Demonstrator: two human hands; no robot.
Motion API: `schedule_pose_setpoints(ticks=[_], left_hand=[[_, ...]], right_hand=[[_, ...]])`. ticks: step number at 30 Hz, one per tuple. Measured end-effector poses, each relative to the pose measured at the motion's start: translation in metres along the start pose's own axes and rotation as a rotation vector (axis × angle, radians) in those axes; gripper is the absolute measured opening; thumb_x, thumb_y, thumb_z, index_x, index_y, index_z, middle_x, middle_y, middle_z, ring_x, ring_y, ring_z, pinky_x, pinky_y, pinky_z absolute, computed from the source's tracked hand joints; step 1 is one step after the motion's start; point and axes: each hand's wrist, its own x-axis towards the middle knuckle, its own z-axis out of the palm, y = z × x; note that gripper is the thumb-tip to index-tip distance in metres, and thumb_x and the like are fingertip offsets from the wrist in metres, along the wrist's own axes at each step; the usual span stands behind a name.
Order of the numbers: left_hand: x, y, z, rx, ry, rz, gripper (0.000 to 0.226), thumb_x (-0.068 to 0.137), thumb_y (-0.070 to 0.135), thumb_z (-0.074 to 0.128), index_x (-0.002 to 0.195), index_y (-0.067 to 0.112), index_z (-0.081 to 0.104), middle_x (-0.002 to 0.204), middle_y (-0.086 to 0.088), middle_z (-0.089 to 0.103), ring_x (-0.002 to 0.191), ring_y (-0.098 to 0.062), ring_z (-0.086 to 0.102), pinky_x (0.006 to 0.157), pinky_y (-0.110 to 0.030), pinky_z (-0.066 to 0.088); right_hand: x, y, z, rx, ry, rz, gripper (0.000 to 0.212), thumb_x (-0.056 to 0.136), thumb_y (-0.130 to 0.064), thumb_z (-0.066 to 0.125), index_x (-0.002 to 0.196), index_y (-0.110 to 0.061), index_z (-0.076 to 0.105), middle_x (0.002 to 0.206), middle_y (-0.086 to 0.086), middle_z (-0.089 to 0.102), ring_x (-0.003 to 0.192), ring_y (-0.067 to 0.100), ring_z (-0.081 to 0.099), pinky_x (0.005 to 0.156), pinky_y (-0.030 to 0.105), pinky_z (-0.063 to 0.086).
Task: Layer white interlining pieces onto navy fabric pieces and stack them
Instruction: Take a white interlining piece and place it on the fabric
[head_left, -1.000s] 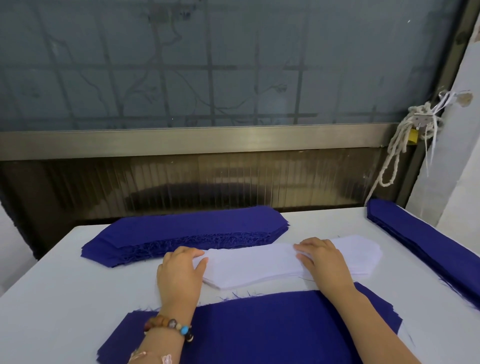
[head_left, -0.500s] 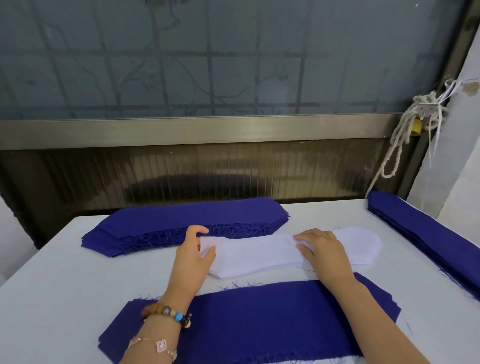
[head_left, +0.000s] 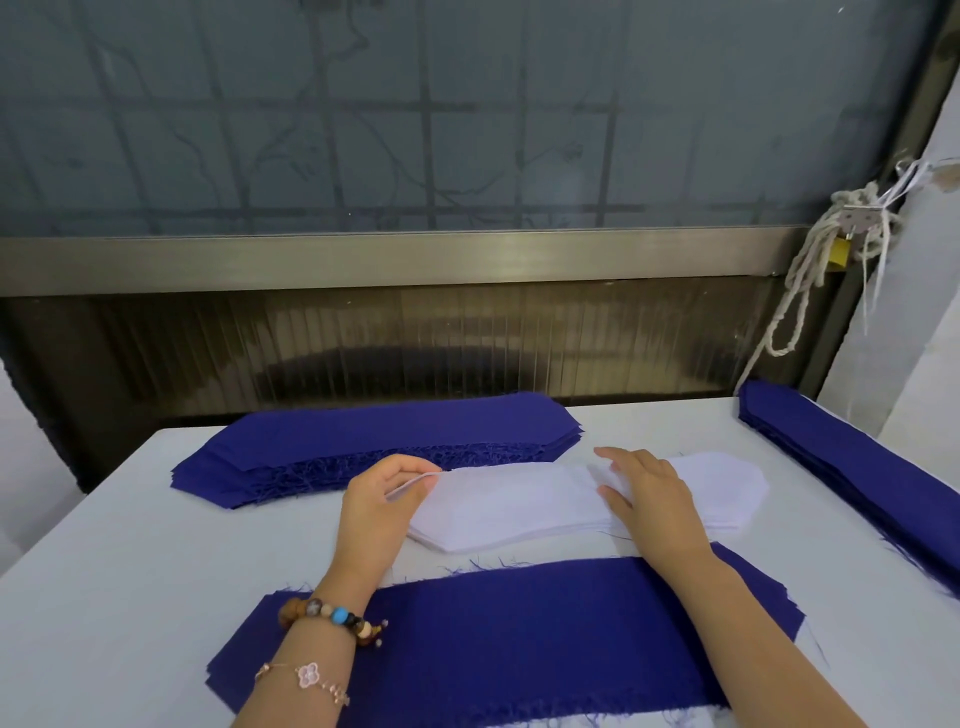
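Behind the navy piece (head_left: 519, 629) sits the white pile (head_left: 571, 532). Left grip (head_left: 382, 504) pinches its top sheet (head_left: 509, 493) by the end; right grip (head_left: 654, 504) lies spread flat on it. Thin sheets may stick and lift together.

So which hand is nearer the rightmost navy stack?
Right. The right hand rests on the white pile, left of that navy stack; the left hand pinches the pile's left end.

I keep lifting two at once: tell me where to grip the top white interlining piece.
Pinch the top piece's pointed left tip, coming from the left: there the left hand's fingers have it peeled off the white stack, while the right hand presses the rest flat.
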Motion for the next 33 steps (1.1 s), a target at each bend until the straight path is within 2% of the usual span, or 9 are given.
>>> schedule_pose_setpoints(ticks=[4, 9, 11, 14, 16, 21, 27, 31, 33], left_hand=[[-0.001, 0.001, -0.004, -0.022, -0.017, 0.03, 0.017, 0.089, 0.012, 0.067, 0.087, 0.028, 0.072, 0.092, 0.019, 0.071, 0.095, 0.006, 0.061, 0.074, -0.001, 0.042], [-0.002, 0.0, -0.007, -0.021, -0.02, 0.005, 0.018, 0.089, 0.014, 0.068, 0.084, 0.031, 0.071, 0.093, 0.02, 0.07, 0.096, 0.006, 0.06, 0.081, -0.015, 0.039], [-0.003, 0.0, -0.007, -0.026, -0.02, 0.009, 0.019, 0.089, 0.013, 0.069, 0.083, 0.031, 0.071, 0.093, 0.019, 0.07, 0.096, 0.005, 0.061, 0.081, -0.016, 0.039], [-0.003, -0.001, -0.007, -0.033, -0.017, 0.005, 0.019, 0.089, 0.013, 0.069, 0.082, 0.03, 0.071, 0.093, 0.017, 0.07, 0.095, 0.004, 0.061, 0.08, -0.015, 0.04], [-0.002, -0.002, -0.006, -0.035, -0.012, -0.005, 0.018, 0.088, 0.013, 0.069, 0.082, 0.03, 0.072, 0.092, 0.016, 0.071, 0.094, 0.004, 0.061, 0.081, -0.015, 0.039], [0.0, -0.006, -0.005, -0.028, -0.001, -0.032, 0.018, 0.088, 0.013, 0.07, 0.082, 0.03, 0.072, 0.092, 0.018, 0.071, 0.093, 0.005, 0.062, 0.081, -0.016, 0.039], [0.002, -0.012, -0.004, 0.014, 0.007, -0.048, 0.018, 0.088, 0.012, 0.07, 0.083, 0.029, 0.073, 0.091, 0.017, 0.072, 0.091, 0.004, 0.062, 0.081, -0.019, 0.042], [0.003, -0.016, -0.003, 0.061, 0.015, -0.051, 0.02, 0.089, 0.011, 0.067, 0.086, 0.03, 0.072, 0.092, 0.021, 0.07, 0.09, 0.006, 0.06, 0.077, -0.02, 0.043], [0.004, -0.018, -0.003, 0.06, 0.01, -0.074, 0.021, 0.09, 0.01, 0.066, 0.089, 0.03, 0.072, 0.093, 0.018, 0.07, 0.091, 0.002, 0.061, 0.077, -0.023, 0.046]], right_hand=[[0.001, -0.002, -0.002, 0.018, -0.016, 0.017, 0.054, 0.096, -0.031, 0.053, 0.145, -0.035, 0.03, 0.125, -0.003, 0.05, 0.11, 0.013, 0.047, 0.096, 0.029, 0.045], [0.009, -0.002, -0.009, 0.0, -0.122, -0.016, 0.063, 0.096, -0.025, 0.053, 0.145, -0.046, 0.02, 0.106, -0.007, 0.047, 0.099, 0.011, 0.045, 0.087, 0.03, 0.048], [0.015, 0.002, -0.012, 0.028, -0.17, -0.023, 0.061, 0.095, -0.023, 0.056, 0.142, -0.047, 0.026, 0.103, -0.006, 0.048, 0.097, 0.011, 0.046, 0.089, 0.028, 0.048], [0.02, 0.008, -0.012, 0.069, -0.198, -0.016, 0.042, 0.093, -0.024, 0.06, 0.128, -0.041, 0.045, 0.1, -0.005, 0.049, 0.096, 0.012, 0.049, 0.088, 0.023, 0.045], [0.02, 0.012, -0.01, 0.079, -0.174, 0.012, 0.031, 0.091, -0.028, 0.063, 0.118, -0.037, 0.05, 0.099, -0.006, 0.049, 0.095, 0.012, 0.051, 0.083, 0.02, 0.043], [0.018, 0.021, -0.007, 0.146, -0.067, 0.108, 0.032, 0.083, -0.036, 0.071, 0.111, -0.027, 0.057, 0.094, -0.005, 0.049, 0.078, 0.009, 0.047, 0.07, 0.016, 0.036], [0.019, 0.032, -0.007, 0.133, -0.025, 0.192, 0.036, 0.085, -0.039, 0.068, 0.116, -0.021, 0.062, 0.102, -0.002, 0.049, 0.099, 0.018, 0.049, 0.084, 0.024, 0.042], [0.019, 0.042, -0.012, 0.077, 0.046, 0.248, 0.033, 0.087, -0.038, 0.066, 0.116, -0.021, 0.064, 0.107, 0.002, 0.053, 0.105, 0.02, 0.047, 0.086, 0.027, 0.041], [0.018, 0.047, -0.015, 0.044, 0.07, 0.279, 0.031, 0.088, -0.037, 0.065, 0.115, -0.021, 0.064, 0.108, 0.003, 0.053, 0.105, 0.021, 0.045, 0.085, 0.025, 0.038]])
